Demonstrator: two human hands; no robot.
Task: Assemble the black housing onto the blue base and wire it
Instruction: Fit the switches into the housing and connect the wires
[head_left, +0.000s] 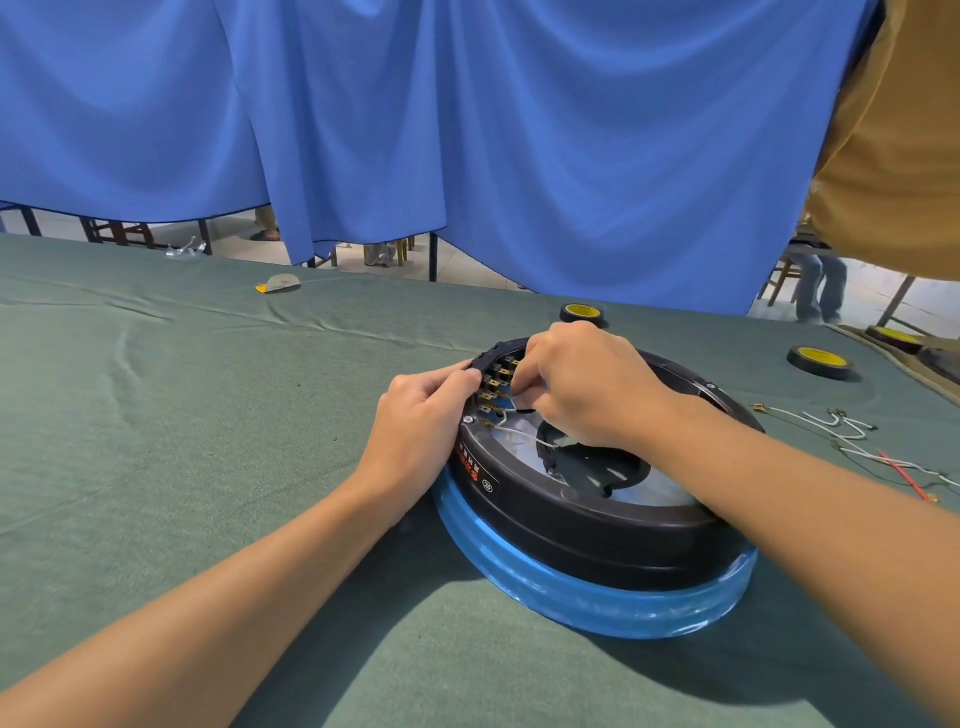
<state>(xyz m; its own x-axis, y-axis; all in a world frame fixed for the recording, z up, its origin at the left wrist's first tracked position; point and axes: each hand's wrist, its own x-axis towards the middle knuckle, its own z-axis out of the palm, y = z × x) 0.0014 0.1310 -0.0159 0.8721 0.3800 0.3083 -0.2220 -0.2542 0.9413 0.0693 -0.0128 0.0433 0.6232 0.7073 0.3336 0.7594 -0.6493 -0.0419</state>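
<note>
Wiring at terminal row, right grip nearer.
Toward tabletop's right edge, black housing (571, 525) sits on blue base (597, 597); left grip (415, 410) clamps housing rim, right grip (582, 384) pinches white wire (519, 434) just beside terminal row (491, 387).

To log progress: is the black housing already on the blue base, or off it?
On. The black housing sits on the blue base, whose rim rings its lower edge.
</note>
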